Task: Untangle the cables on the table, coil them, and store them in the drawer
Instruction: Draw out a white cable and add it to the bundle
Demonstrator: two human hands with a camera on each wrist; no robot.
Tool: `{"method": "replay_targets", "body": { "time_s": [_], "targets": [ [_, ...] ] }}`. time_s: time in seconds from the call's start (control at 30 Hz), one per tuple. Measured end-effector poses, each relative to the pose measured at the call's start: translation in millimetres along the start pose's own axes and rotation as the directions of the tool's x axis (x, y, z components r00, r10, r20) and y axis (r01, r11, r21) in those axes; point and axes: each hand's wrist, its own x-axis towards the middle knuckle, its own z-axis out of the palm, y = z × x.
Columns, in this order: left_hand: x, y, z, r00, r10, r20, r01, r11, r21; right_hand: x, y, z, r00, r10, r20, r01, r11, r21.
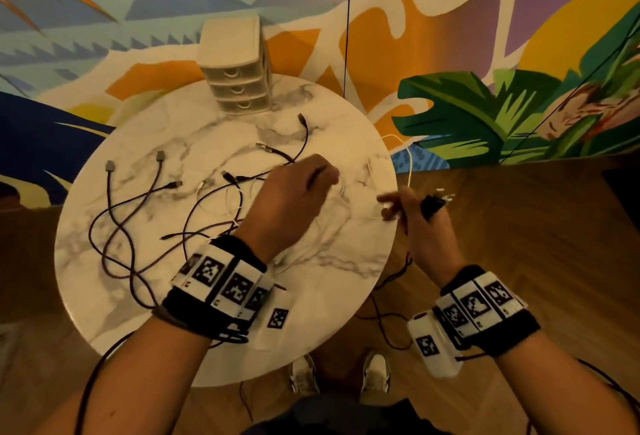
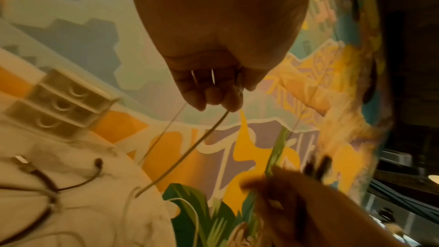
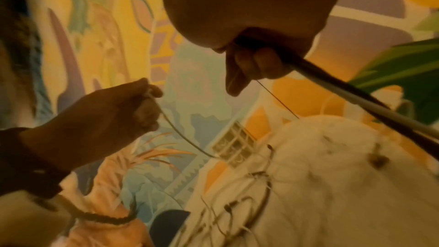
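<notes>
Over the round marble surface (image 1: 114,296), near its right edge, left hand (image 1: 294,199) hovering with fingers curled, pinching a thin white cable (image 2: 190,151). Clearer from the left wrist view: fingertips (image 2: 213,97) closed on that pale strand, which runs taut down to the surface's edge. Just off the right edge of the surface, right hand (image 1: 415,216) gripping a bundle of dark and white cable ends (image 1: 436,204) in the curled fingers, thumb and forefinger pinched together toward the left hand; can't tell for sure what's between them, too blurry. From the right wrist view, same bundle (image 3: 356,100) sticking out of the fist as a dark-and-pale stick shape.

Left of the left hand on the surface, messy tangle of dark cables (image 1: 131,226) sprawled with loops, plugs pointing every which way, mixed with loose white loops (image 1: 221,199) around the middle. One more dark cable (image 1: 304,136) curving up toward the far side, plug end lying loose. At the far edge of the surface, small beige three-drawer unit (image 1: 235,74), all drawers closed. Below the near edge, sneakers (image 1: 304,379) on wood floor.
</notes>
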Motion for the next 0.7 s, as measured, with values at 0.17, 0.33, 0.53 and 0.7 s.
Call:
{"method": "replay_targets", "body": {
  "time_s": [0.17,0.33,0.53,0.7],
  "targets": [
    [3.7,38.7,26.5,0.978,0.176,0.109,-0.188,0.976,0.110,-12.5,-50.6,10.5,0.945,-0.114,0.307,0.006,0.942,0.335],
    [3.5,54.1,23.1,0.960,0.207,0.190,-0.232,0.965,0.119,-13.2,-57.0,4.1,0.917,-0.098,0.386,-0.022,0.955,0.294],
    [1.2,56.2,25.6,0.931,0.189,0.313,-0.270,0.933,0.240,-15.9,-53.6,-0.1,0.908,0.192,0.373,-0.244,0.965,0.096],
    [3.8,56.5,30.3,0.917,0.189,0.352,-0.284,0.929,0.239,-22.2,-56.6,2.6,0.923,0.105,0.369,-0.180,0.968,0.175]
  ]
}}
